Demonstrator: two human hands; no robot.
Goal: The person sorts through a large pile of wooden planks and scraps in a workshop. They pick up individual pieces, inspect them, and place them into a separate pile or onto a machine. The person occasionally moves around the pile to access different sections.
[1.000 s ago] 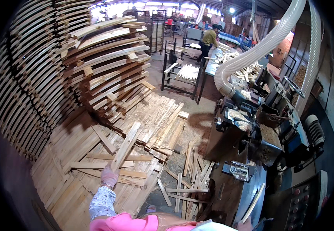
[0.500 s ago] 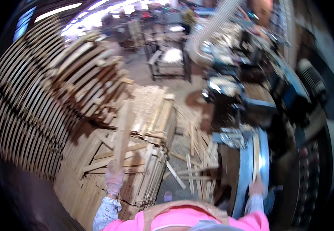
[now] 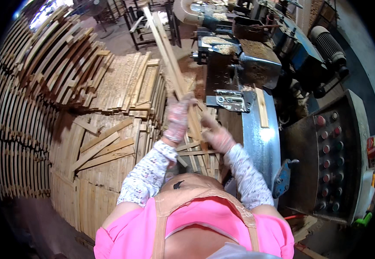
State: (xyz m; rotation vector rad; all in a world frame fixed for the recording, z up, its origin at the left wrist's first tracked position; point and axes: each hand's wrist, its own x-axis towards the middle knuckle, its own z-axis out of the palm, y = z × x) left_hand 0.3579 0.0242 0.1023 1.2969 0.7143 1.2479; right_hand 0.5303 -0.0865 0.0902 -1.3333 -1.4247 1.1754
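My left hand, in a patterned work glove, is closed around long pale wooden strips, apparently two lying together. They slant upward and away to the left in front of me. My right hand, also gloved, is just right of the strips' lower end, its fingers stretched toward them and a little blurred; I see nothing in it. On the blue metal machine bed to the right lies another wooden strip, apart from both hands, its far end by the machine.
Stacked wooden strips stand at left, several loose ones on top, with tall curved-looking racks of slats beyond. A metal guide block sits beside the bed. A control panel with buttons stands at right. Offcuts lie below my hands.
My left hand has swung from the stack to the middle with the strips. My right hand has left the strip on the machine bed and come beside the left; that strip is farther along.
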